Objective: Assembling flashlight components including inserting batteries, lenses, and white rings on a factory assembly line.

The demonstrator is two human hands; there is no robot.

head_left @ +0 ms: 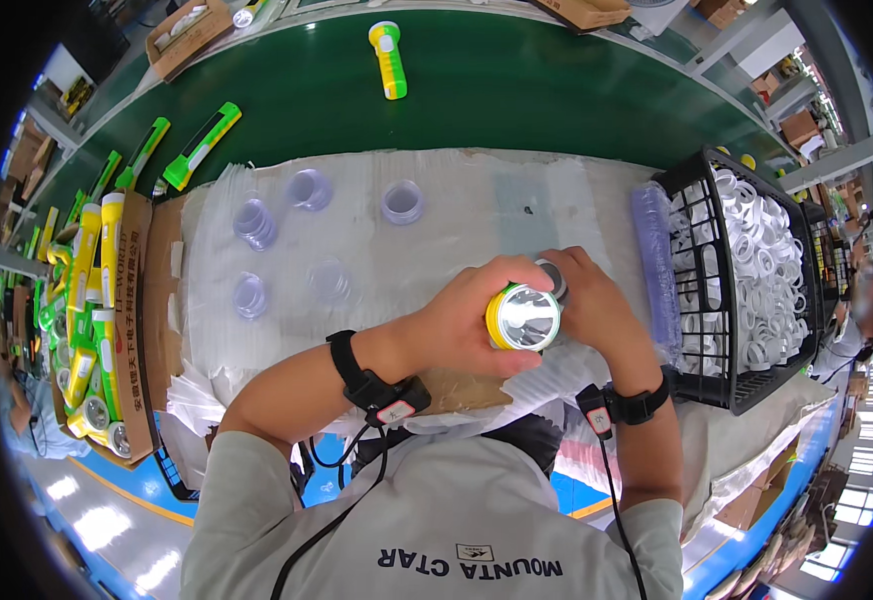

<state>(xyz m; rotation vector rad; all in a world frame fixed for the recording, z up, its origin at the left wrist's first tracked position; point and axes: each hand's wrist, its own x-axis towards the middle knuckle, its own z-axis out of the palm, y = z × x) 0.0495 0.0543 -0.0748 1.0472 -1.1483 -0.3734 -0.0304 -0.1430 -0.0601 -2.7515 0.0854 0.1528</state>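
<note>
My left hand (467,312) is wrapped round a flashlight (529,318). The flashlight's yellow-rimmed head and shiny reflector face up, and its body is hidden below. Close against its right side, my right hand (587,300) has its fingers curled around a small greyish ring (555,279), partly hidden by the fingers. Left of my hands, stacks of clear round plastic lenses stand on the covered table: one stack (403,203), another stack (309,189), a leaning stack (255,223) and a lower one (251,296). Fainter clear discs (330,281) lie between them.
At right stands a black plastic basket (705,300) full of white rings, with a long clear stack of lenses (657,270) beside it. A cardboard box (135,330) of yellow and green flashlights sits at left. Several flashlights lie on the green conveyor (517,85), one flashlight (389,60) upper middle.
</note>
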